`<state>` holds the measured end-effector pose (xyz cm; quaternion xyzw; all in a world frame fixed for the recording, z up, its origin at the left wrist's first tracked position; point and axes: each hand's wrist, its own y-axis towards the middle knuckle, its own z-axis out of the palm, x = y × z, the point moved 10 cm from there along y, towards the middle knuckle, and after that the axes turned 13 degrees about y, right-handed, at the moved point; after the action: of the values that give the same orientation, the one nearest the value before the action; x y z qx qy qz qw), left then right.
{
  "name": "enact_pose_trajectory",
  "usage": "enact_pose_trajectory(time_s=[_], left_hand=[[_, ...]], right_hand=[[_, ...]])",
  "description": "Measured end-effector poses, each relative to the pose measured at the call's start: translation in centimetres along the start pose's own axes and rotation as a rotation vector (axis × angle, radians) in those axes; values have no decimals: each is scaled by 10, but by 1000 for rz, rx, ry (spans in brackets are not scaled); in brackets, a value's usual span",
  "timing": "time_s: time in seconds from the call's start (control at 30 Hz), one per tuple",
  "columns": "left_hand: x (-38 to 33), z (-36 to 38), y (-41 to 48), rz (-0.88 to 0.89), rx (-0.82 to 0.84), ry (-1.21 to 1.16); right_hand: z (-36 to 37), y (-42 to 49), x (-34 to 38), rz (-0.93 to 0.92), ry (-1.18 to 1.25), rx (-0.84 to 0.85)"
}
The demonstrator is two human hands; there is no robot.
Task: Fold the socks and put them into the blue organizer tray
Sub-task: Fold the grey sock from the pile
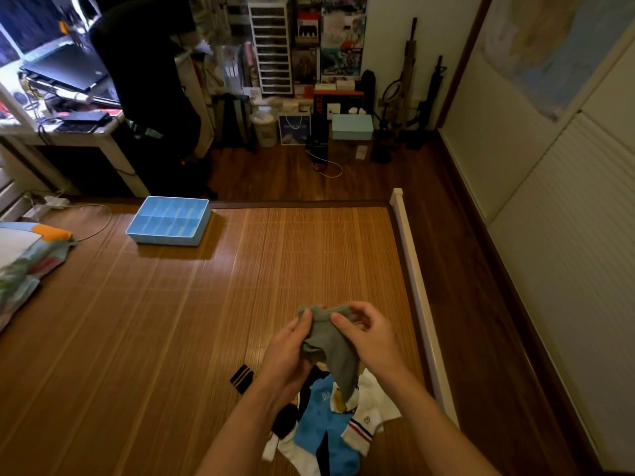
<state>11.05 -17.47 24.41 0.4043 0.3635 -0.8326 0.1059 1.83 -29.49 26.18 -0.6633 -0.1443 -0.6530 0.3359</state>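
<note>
Head view, looking down at a woven bamboo mat [171, 321] on a bed. The left hand [288, 352] and right hand [371, 334] hold a grey ankle sock [331, 345] in the air at 5 o'clock from the frame's centre. Each hand pinches the sock's cuff, the left at the cuff's 9 o'clock end and the right at its 3 o'clock end. The left hand's fingers lie behind the fabric and are hidden, so only its thumb shows on the cuff. The sock's toe hangs toward 6 o'clock.

Below the hands lies a loose pile of socks, partly covered by both forearms and by the hanging toe, and cut off by the lower frame edge; its count cannot be told. Distinguishable in it are a sky-blue sock with faint lettering [319, 427], a white sock with a red-and-navy striped cuff [364, 427], and, at the pile's 10 o'clock edge, a black sock with pale stripes [242, 377]. A yellow patch beneath the grey toe is too covered to identify.

The rectangular blue plastic organizer tray [165, 239] stands on the mat at 10 o'clock from the hands, well apart from them. Dividers split it into two rows of compartments, in which only blue floor shows.

A patterned pillow [24, 259] is cut off at the 9 o'clock frame edge. A white bed rail [415, 286] borders the mat at 3 o'clock. The shelves at 12 o'clock are dim and indistinct.
</note>
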Motion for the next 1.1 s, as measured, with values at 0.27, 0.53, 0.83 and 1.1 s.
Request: enact_pose_trajectory(time_s=[0.27,0.53,0.83,1.1], left_hand=[[-7,-1,-7,51,107,126],[8,9,-17,-2,119,339],[6,14,-30,112,173,558],[22,15,-34,-14,221,543]], right_hand=[[-5,-12,29,-209,-123,23],[-17,-24,4,84,290,-112],[-9,-40,-17,512,922,-32],[-37,-25,-8,343,635,-163]])
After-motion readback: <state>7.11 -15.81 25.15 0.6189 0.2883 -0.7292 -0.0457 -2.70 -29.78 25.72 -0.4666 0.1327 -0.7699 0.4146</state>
